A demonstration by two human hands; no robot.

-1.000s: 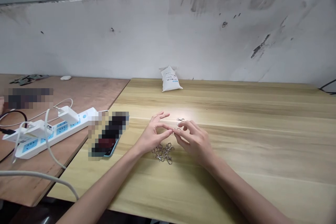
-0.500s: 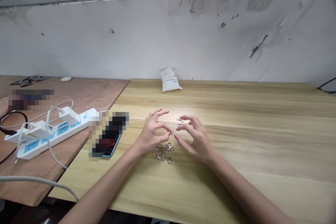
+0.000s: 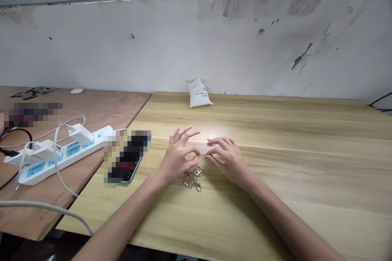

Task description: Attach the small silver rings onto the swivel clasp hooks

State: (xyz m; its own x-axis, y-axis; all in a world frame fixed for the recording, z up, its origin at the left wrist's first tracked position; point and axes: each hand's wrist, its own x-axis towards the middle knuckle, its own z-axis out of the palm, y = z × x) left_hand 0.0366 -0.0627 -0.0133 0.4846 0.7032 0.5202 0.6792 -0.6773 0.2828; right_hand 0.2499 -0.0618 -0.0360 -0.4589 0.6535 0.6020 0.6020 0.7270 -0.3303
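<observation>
Between my two hands is a small silver metal clasp [image 3: 203, 155], mostly covered by fingertips. My left hand [image 3: 177, 158] pinches its left end with thumb and forefinger, the other fingers raised and spread. My right hand [image 3: 232, 161] pinches the right end. Just below my left hand, a small pile of silver lobster clasps [image 3: 192, 179] lies on the wooden table [image 3: 290, 130], partly hidden by that hand. Beyond my right fingers a few more metal clasps [image 3: 209, 142] lie on the tabletop, partly covered.
A white plastic packet [image 3: 199, 93] stands at the table's back against the wall. To the left are a blue-edged phone [image 3: 134, 171], partly blurred out, and a white power strip [image 3: 72, 153] with plugs and cables on a brown table [image 3: 101, 104].
My right hand has moved left and its thumb and fingers have closed on the metal clasp. My left hand keeps its pinch, nearly still.
</observation>
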